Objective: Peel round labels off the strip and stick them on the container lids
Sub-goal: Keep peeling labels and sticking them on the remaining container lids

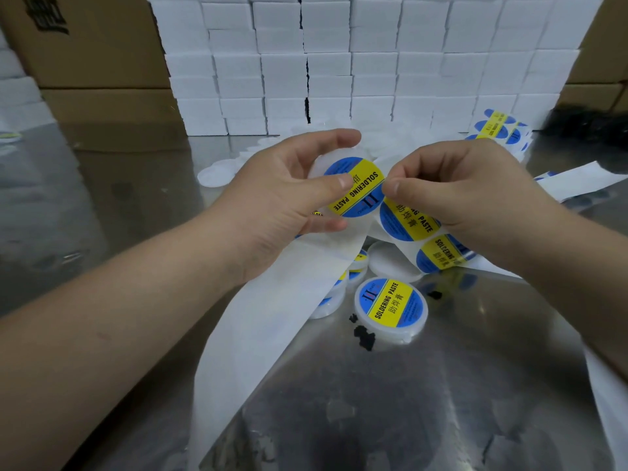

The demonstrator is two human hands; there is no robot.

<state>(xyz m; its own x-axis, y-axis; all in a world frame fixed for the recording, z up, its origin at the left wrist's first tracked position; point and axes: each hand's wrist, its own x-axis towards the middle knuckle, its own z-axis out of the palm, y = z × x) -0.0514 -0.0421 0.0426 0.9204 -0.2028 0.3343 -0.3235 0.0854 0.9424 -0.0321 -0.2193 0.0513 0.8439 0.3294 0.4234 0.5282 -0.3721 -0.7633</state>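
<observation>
- Desk: reflective metal surface, cut off at the near and side edges.
- White boxes: a stacked wall along the rear of the desk. The top is out of frame, so no full count is possible.
- Cardboard cartons: to the left of the wall, only partly in frame.
- Backing paper: one wide bare band runs from beneath the left hand to the bottom edge. Its end is out of view.
- Left hand: fingers curled round one white lid, held above the desk. The thumb presses the left edge of the round label that lies on the lid.
- Right hand: thumb and forefinger pinch the right edge of that label. Whether this edge is already stuck down cannot be told.
- Label strip: runs down and right from under the right hand. Two labels show on it, both partly covered.
- Spare labels: a heap at the far right, blurred and uncounted.
- Labelled container: one in full view on the desk.
- Half-hidden containers: at least three, tucked under the backing paper.
- Plain lids: behind the hands, blurred; number unclear.
- Black specks: a few beside the labelled container; what they are cannot be made out.
</observation>
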